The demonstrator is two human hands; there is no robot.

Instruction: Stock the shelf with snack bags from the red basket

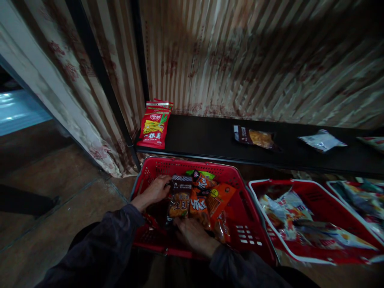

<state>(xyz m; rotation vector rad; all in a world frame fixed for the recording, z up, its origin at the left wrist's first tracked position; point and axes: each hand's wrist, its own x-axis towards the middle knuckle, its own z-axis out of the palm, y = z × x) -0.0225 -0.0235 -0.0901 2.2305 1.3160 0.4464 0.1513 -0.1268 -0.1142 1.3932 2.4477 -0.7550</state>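
Observation:
Both my hands are inside a red plastic basket (210, 166) below the shelf. A dark brown snack bag with a clear window (179, 202) stands between them. My left hand (157, 192) has its fingers curled at the bag's upper left edge. Near the bag's bottom edge is my right hand (193, 234), its fingertips partly hidden. Orange snack bags (220, 196) lie to the right of the brown bag, with a green packet (207, 175) behind them.
A black shelf (198, 136) holds red snack bags (154, 127) at its left end, a brown bag (255, 137) and a silvery packet (323, 141). Two more red baskets with snacks stand at right, the nearer one (324, 192) white-rimmed. A dark post (102, 76) rises at left.

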